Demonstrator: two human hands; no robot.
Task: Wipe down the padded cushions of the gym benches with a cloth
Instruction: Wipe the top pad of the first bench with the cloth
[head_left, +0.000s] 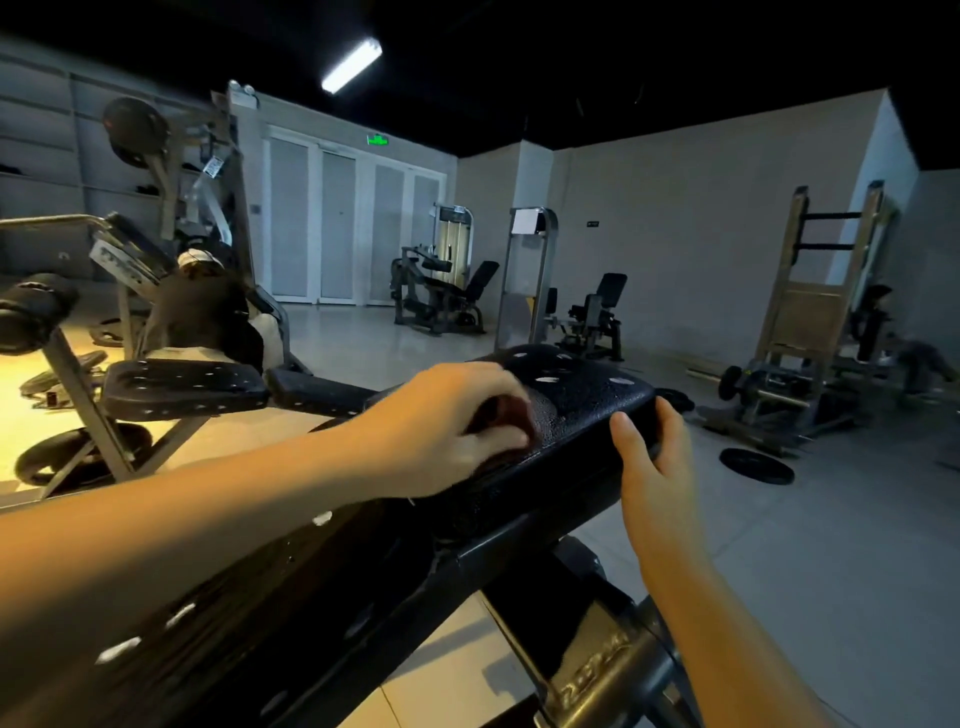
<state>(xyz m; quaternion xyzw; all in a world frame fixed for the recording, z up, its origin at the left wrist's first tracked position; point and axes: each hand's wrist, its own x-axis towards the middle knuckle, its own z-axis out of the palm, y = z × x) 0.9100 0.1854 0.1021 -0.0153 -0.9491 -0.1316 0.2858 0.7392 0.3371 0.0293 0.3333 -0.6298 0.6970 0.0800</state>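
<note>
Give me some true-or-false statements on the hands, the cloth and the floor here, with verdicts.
1. The left hand holds a cloth on the cushion. True.
2. The right hand hangs clear of the cushion. False: its fingers are curled round the cushion's edge.
3. A weight plate lies flat on the floor to the right of the cushion. True.
4. The cloth is white. False: it looks dark reddish.
5. The ceiling light is off. False: it is lit.
</note>
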